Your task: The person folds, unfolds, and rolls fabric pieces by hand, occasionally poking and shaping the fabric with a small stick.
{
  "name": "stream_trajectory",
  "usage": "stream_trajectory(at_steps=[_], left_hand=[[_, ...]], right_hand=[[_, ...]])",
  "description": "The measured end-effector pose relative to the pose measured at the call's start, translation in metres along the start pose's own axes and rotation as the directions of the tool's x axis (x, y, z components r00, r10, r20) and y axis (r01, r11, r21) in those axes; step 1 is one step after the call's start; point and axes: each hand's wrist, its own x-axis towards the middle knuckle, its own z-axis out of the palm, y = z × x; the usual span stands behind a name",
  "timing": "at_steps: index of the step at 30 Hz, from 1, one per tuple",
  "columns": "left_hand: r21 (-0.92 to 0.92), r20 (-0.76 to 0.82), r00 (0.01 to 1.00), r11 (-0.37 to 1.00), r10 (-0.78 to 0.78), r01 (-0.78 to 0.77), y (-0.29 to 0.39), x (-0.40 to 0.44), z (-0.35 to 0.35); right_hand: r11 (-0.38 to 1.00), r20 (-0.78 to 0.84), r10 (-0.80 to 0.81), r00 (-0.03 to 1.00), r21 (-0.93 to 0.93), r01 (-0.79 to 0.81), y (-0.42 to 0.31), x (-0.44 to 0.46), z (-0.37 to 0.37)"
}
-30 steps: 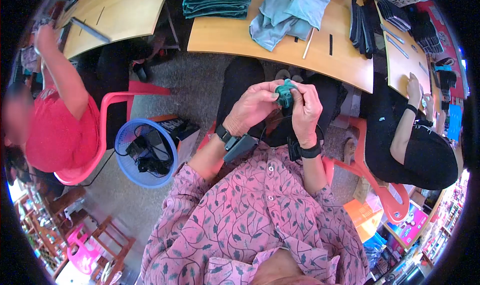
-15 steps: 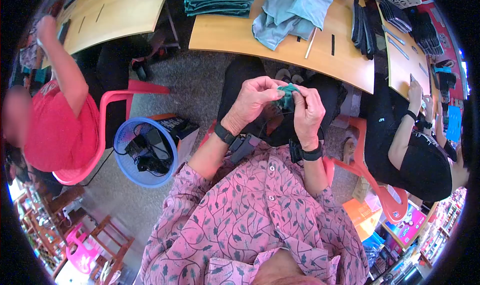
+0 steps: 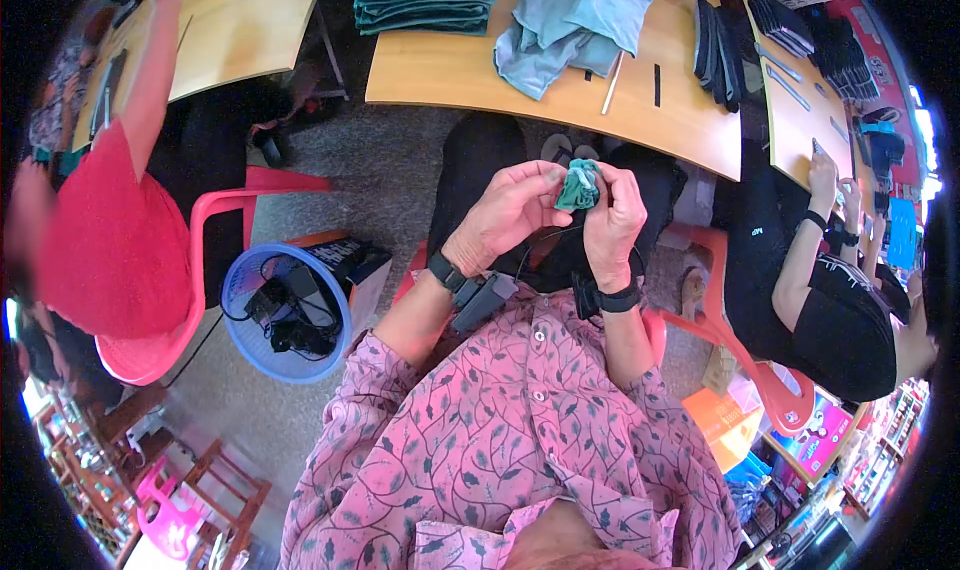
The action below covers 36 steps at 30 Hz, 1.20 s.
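Observation:
A small bunched piece of green cloth (image 3: pixel 577 186) with a pale bit on top is held between my two hands, above my lap. My left hand (image 3: pixel 512 212) pinches its left side with thumb and fingers. On the right side, my right hand (image 3: pixel 614 220) has its fingers closed round the cloth. Each wrist wears a black band with a small device. Beyond my hands, on the wooden table (image 3: pixel 450 75), lie a stack of folded dark green cloth (image 3: pixel 425 0) and a loose heap of grey-blue cloth (image 3: pixel 575 25).
A blue basket (image 3: pixel 283 370) with black devices and cables stands on the floor at left. A person in red (image 3: pixel 115 245) sits at the left, and a person in black (image 3: pixel 840 315) at the right. Dark folded cloths (image 3: pixel 717 55) lie on the table's right side.
The green cloth has turned in my fingers, and a pale bit now shows on it. The person in red has raised an arm further. The view has shifted slightly.

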Motion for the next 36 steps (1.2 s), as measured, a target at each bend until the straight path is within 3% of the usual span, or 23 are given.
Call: stream_trajectory(at_steps=[3,5,9,11,15,17,18,20,22,24,27,28,29,30,32,36], left_hand=[[-0.005,-0.084,0.996,1.000,0.019,-0.020,-0.002,-0.001,0.002],[0.171,-0.081,0.995,0.984,0.066,-0.052,-0.001,-0.004,0.005],[0.322,-0.100,0.990,0.944,0.102,-0.065,-0.005,-0.005,0.008],[0.559,-0.137,0.973,0.826,0.188,-0.081,-0.002,-0.006,0.010],[0.578,-0.122,0.976,0.812,0.182,-0.079,-0.002,-0.008,0.015],[0.573,-0.187,0.954,0.815,0.236,-0.089,-0.001,-0.010,0.020],[0.573,-0.186,0.953,0.814,0.238,-0.091,0.000,-0.010,0.019],[0.856,-0.139,0.815,0.482,0.563,-0.187,0.003,-0.008,0.014],[0.880,-0.147,0.782,0.441,0.605,-0.176,0.005,-0.005,0.008],[0.934,-0.066,0.648,0.275,0.759,-0.228,0.005,-0.002,0.000],[0.889,-0.040,0.586,0.297,0.809,-0.349,0.004,0.001,-0.005],[0.890,-0.043,0.584,0.297,0.811,-0.347,0.006,0.000,-0.003],[0.859,-0.082,0.643,0.381,0.761,-0.341,0.007,-0.001,-0.002],[0.824,-0.116,0.700,0.462,0.705,-0.329,0.010,-0.002,0.002],[0.847,-0.091,0.739,0.442,0.668,-0.295,0.016,-0.005,0.005],[0.841,-0.014,0.838,0.459,0.545,-0.285,0.015,-0.007,0.002]], right_hand=[[0.998,-0.030,-0.058,0.998,-0.027,0.057,0.000,0.000,0.003],[0.995,-0.019,-0.089,0.996,-0.042,0.088,0.003,-0.003,0.003],[0.983,0.035,-0.167,0.985,-0.072,0.169,-0.001,-0.004,0.003],[0.981,0.050,-0.170,0.984,-0.086,0.174,0.001,-0.005,0.005],[0.973,0.077,-0.181,0.980,-0.134,0.190,-0.001,-0.005,0.006],[0.969,0.074,-0.186,0.980,-0.150,0.196,-0.001,-0.003,0.007],[0.971,0.018,-0.185,0.983,-0.152,0.186,0.001,-0.001,0.006],[0.972,-0.039,-0.190,0.981,-0.147,0.183,0.000,0.001,0.007],[0.992,-0.006,-0.123,0.992,-0.017,0.123,-0.013,-0.004,0.003],[0.996,0.082,-0.089,0.993,0.038,0.086,-0.029,-0.011,0.002],[0.993,0.166,-0.033,0.986,0.116,0.014,-0.032,-0.020,0.007],[0.984,0.173,0.045,0.984,0.165,-0.073,-0.028,-0.021,0.009],[0.964,0.185,0.120,0.975,0.211,-0.159,-0.025,-0.021,0.010],[0.978,0.199,0.098,0.975,0.162,-0.131,-0.024,-0.017,0.008],[0.997,0.224,0.038,0.974,0.053,-0.051,-0.025,-0.007,-0.003],[0.980,0.247,0.060,0.967,0.170,-0.104,-0.032,0.006,-0.011]])
